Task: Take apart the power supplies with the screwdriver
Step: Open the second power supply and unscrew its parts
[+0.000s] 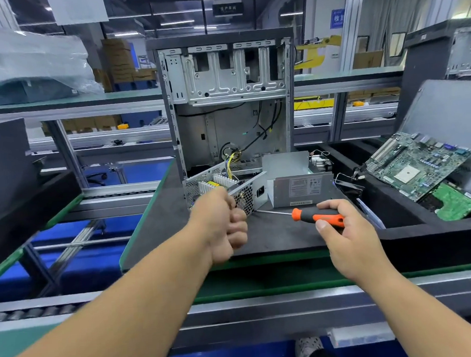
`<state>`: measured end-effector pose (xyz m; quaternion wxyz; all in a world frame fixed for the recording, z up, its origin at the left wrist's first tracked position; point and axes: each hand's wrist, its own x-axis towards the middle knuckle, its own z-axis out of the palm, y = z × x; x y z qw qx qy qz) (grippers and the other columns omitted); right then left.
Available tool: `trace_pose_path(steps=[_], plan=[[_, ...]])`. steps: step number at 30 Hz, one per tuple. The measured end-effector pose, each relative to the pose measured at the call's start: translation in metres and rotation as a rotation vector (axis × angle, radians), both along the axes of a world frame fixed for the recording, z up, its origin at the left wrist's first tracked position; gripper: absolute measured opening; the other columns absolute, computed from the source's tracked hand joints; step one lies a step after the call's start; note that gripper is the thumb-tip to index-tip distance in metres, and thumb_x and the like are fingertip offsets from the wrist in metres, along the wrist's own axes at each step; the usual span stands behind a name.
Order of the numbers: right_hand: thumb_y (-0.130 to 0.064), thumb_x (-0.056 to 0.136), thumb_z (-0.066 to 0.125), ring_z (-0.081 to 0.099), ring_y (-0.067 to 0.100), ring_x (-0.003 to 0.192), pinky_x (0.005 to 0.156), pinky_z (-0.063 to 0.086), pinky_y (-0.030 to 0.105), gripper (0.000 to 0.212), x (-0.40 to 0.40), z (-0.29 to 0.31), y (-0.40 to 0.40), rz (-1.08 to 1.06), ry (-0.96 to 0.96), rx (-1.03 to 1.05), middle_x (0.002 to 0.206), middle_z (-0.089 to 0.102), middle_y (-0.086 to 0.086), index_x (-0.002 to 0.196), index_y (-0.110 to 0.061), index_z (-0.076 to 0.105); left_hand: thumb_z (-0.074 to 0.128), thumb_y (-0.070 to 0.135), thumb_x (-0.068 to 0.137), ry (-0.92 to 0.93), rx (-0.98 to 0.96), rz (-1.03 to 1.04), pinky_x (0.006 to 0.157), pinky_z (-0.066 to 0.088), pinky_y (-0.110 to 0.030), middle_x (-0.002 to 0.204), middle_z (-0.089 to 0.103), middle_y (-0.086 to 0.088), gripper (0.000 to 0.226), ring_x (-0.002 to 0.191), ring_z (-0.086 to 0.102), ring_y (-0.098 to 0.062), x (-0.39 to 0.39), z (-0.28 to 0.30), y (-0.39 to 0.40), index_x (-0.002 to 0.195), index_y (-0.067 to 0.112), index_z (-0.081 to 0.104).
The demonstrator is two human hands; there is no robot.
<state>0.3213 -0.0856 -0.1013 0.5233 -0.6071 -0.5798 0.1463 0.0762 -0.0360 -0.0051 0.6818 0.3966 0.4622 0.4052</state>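
An opened power supply (246,194) with perforated metal walls, white parts and yellow wires lies on the dark mat in front of the computer case. My left hand (223,221) grips its near corner with curled fingers. My right hand (341,226) holds the orange and black handle of a screwdriver (312,216). The screwdriver's thin shaft points left, with its tip at the supply's lower front edge. A grey metal cover (299,190) with a label stands just right of the supply.
An empty upright computer case (229,100) stands behind the supply. A black tray (398,214) at the right holds a green motherboard (414,163) and another green board (453,202). Conveyor rails run left and below. A dark case (2,166) sits far left.
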Motion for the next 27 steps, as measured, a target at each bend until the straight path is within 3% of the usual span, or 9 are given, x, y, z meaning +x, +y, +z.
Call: trace_pose_path(steps=[2, 6, 7, 10, 11, 16, 22, 25, 27], plan=[[-0.025, 0.098, 0.063, 0.056, 0.007, 0.065, 0.062, 0.044, 0.03, 0.024, 0.0, 0.0, 0.0, 0.001, -0.005, 0.0, 0.084, 0.063, -0.015, 0.115, -0.041, 0.057, 0.03, 0.006, 0.073, -0.376, -0.209, 0.115, 0.039, 0.01, -0.017, 0.06, 0.027, 0.003, 0.017, 0.043, 0.017, -0.011, -0.011, 0.003, 0.0, 0.071, 0.022, 0.031], [-0.027, 0.098, 0.064, 0.057, 0.007, 0.067, 0.061, 0.044, 0.029, 0.022, -0.001, 0.0, -0.002, 0.015, -0.017, 0.006, 0.084, 0.064, -0.017, 0.115, -0.04, 0.058, 0.026, 0.002, 0.079, -0.266, -0.108, 0.317, 0.039, 0.013, -0.016, 0.057, 0.033, 0.002, 0.025, 0.043, 0.02, -0.012, -0.02, 0.016, 0.012, 0.07, 0.02, 0.04], [-0.029, 0.098, 0.064, 0.057, 0.008, 0.066, 0.06, 0.044, 0.029, 0.021, -0.001, 0.0, -0.002, 0.014, -0.02, 0.003, 0.083, 0.064, -0.016, 0.115, -0.039, 0.058, 0.031, 0.002, 0.081, -0.086, 0.035, 0.348, 0.039, 0.018, -0.017, 0.056, 0.035, 0.002, 0.025, 0.044, 0.024, -0.014, -0.022, 0.021, 0.02, 0.069, 0.019, 0.044], [-0.035, 0.099, 0.062, 0.055, 0.008, 0.061, 0.059, 0.045, 0.032, 0.014, 0.002, 0.003, -0.002, 0.01, -0.041, -0.018, 0.077, 0.064, -0.012, 0.112, -0.04, 0.059, 0.049, 0.012, 0.086, 0.971, 0.68, 0.279, 0.059, 0.046, -0.03, 0.072, 0.064, -0.007, 0.02, 0.065, 0.057, -0.028, -0.028, 0.028, 0.051, 0.077, 0.011, 0.067], [-0.037, 0.099, 0.061, 0.054, 0.008, 0.06, 0.059, 0.045, 0.033, 0.012, 0.003, 0.004, -0.002, 0.009, -0.054, -0.025, 0.074, 0.064, -0.012, 0.11, -0.041, 0.06, 0.049, 0.024, 0.087, 1.195, 0.803, 0.204, 0.063, 0.048, -0.032, 0.077, 0.068, -0.009, 0.025, 0.072, 0.062, -0.031, -0.024, 0.03, 0.058, 0.078, 0.011, 0.068], [-0.065, 0.087, 0.049, 0.056, 0.009, 0.059, 0.058, 0.045, 0.033, 0.029, 0.005, 0.014, 0.001, -0.015, -0.08, -0.073, 0.069, 0.064, -0.011, 0.099, -0.042, 0.063, 0.043, 0.072, 0.091, 1.68, 0.847, -0.234, 0.053, 0.04, -0.031, 0.066, 0.062, -0.005, 0.068, 0.063, 0.059, -0.022, 0.005, 0.03, 0.083, 0.067, 0.011, 0.061], [-0.067, 0.098, 0.036, 0.061, 0.016, 0.079, 0.07, 0.045, 0.037, 0.047, 0.015, 0.027, 0.006, -0.093, -0.275, -0.359, 0.078, 0.065, -0.006, 0.087, -0.029, 0.062, 0.039, 0.051, 0.105, 1.725, 0.843, -0.306, 0.064, 0.047, -0.037, 0.071, 0.052, -0.002, 0.046, 0.061, 0.048, -0.016, 0.022, 0.021, 0.094, 0.086, 0.016, 0.062], [-0.061, 0.1, 0.041, 0.061, 0.015, 0.078, 0.073, 0.05, 0.039, 0.032, 0.019, 0.031, 0.005, -0.068, -0.42, -0.323, 0.077, 0.065, -0.007, 0.093, -0.034, 0.057, 0.029, 0.031, 0.112, 1.683, 0.848, -0.326, 0.073, 0.057, -0.045, 0.074, 0.049, -0.007, 0.039, 0.068, 0.053, -0.023, 0.019, 0.018, 0.094, 0.111, 0.01, 0.062], [-0.05, 0.098, 0.056, 0.059, 0.01, 0.071, 0.066, 0.049, 0.038, 0.013, 0.019, 0.027, 0.002, -0.057, -0.516, -0.231, 0.072, 0.06, -0.011, 0.098, -0.038, 0.05, 0.028, 0.025, 0.111, 1.674, 0.849, -0.317, 0.067, 0.055, -0.043, 0.076, 0.048, -0.007, 0.034, 0.067, 0.051, -0.023, 0.019, 0.017, 0.098, 0.127, 0.011, 0.056]])
